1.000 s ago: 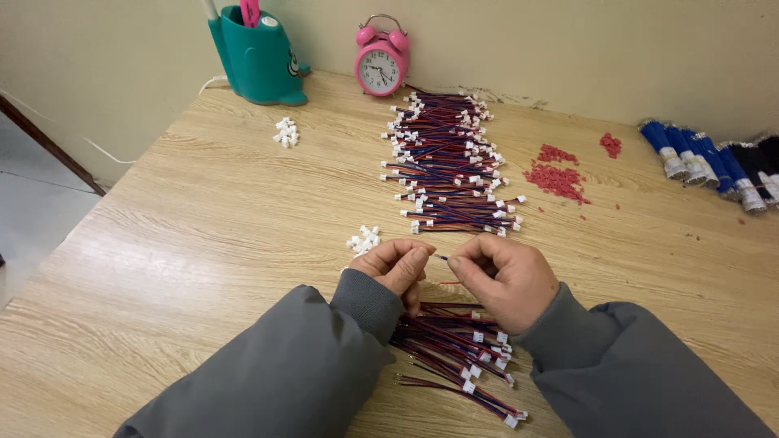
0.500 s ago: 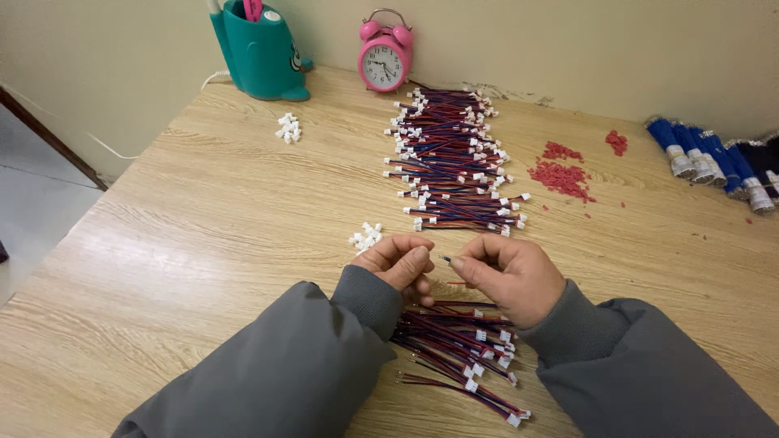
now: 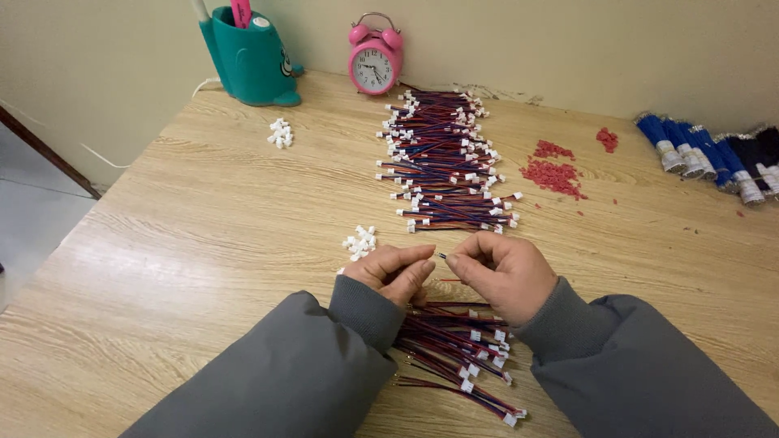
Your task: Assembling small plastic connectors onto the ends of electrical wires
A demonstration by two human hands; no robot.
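STEP: fitting wire end into small white connector, mid-insertion by the look | LEFT: left hand (image 3: pixel 392 270) pinched on connector, barely visible | RIGHT: right hand (image 3: pixel 501 272) pinched on thin wire (image 3: pixel 442 256) | WHERE: above table (image 3: pixel 195 243), between loose connectors (image 3: pixel 360 241) and unfinished wires (image 3: pixel 454 349) | NEXT: likely needs straight, aligned push.

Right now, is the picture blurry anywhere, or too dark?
Head view: evenly lit and sharp on the light wooden table; soft shadows under both hands, left hand, right hand; the thin wire end between them is too small to make out.
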